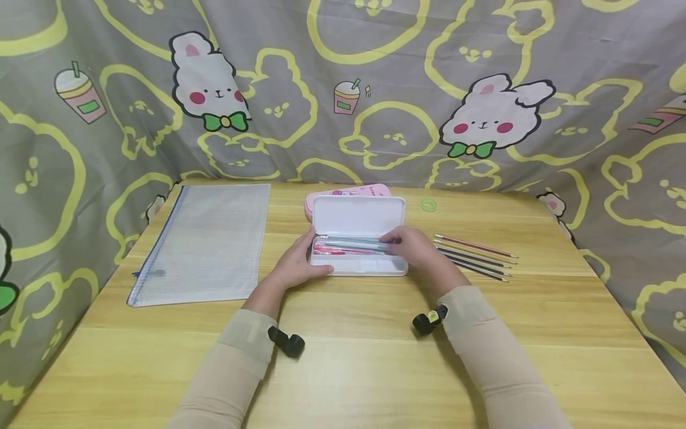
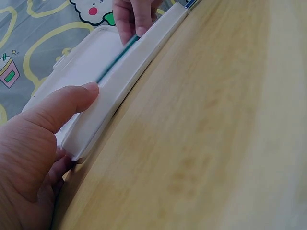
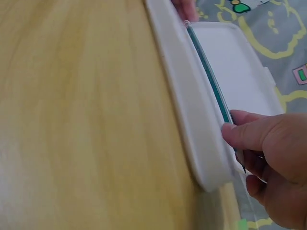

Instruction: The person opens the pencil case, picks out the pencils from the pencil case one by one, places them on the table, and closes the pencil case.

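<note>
A white pencil case (image 1: pixel 370 266) stands with its lid (image 1: pixel 358 215) raised, and red and bluish pencils (image 1: pixel 343 245) lie inside it. My left hand (image 1: pixel 295 262) grips the case's left end, the thumb over the front edge and the fingers at the side. With thumb and fingers, my right hand (image 1: pixel 417 247) pinches a green pencil (image 3: pixel 209 75) near its pointed end. That pencil lies lengthwise over the case, its tip toward the right. In the left wrist view the case's front wall (image 2: pixel 122 84) hides most of the contents.
Behind the case lies a pink pencil case (image 1: pixel 375 190). Several pencils (image 1: pixel 471 257) are spread out on the right, with a green ring (image 1: pixel 428 205) beyond them. A mesh zip pouch (image 1: pixel 206 241) lies flat at left on the wooden table (image 1: pixel 343 357). A patterned curtain (image 1: pixel 300 149) hangs behind.
</note>
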Demonstrator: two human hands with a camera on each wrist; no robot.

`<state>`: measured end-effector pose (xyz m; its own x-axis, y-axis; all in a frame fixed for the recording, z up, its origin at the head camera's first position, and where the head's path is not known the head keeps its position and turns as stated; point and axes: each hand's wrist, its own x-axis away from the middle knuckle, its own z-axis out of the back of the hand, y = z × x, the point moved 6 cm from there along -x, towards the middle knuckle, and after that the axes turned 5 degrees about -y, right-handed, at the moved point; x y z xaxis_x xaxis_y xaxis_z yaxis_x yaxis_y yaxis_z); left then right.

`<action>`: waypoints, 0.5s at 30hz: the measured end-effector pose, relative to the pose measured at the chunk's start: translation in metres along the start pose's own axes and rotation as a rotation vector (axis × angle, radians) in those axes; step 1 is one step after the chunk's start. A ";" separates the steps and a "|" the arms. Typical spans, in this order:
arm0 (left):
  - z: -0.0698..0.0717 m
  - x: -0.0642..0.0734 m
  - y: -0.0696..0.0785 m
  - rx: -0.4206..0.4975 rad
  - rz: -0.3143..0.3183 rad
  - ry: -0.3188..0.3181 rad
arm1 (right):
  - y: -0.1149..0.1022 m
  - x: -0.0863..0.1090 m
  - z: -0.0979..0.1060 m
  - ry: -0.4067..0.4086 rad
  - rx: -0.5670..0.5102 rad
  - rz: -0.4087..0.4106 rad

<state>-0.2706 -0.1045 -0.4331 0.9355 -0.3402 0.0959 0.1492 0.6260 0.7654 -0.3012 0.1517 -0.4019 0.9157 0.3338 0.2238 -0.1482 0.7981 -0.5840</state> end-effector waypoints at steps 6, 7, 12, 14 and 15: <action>0.000 0.001 0.000 -0.010 0.006 -0.003 | 0.008 0.011 0.012 0.017 -0.064 0.006; -0.001 0.001 0.000 -0.009 0.005 -0.003 | 0.010 0.014 0.014 0.021 -0.069 0.019; 0.000 0.001 0.001 0.005 -0.010 -0.002 | 0.024 0.028 0.025 0.051 -0.083 0.050; 0.000 0.001 0.002 0.008 -0.015 0.000 | 0.030 0.035 0.030 0.066 -0.079 0.065; 0.000 0.001 0.002 0.009 -0.016 0.001 | 0.033 0.039 0.033 0.075 -0.074 0.072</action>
<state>-0.2692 -0.1042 -0.4316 0.9334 -0.3492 0.0826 0.1615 0.6142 0.7724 -0.2829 0.2075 -0.3872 0.9293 0.3487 0.1221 -0.1893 0.7333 -0.6530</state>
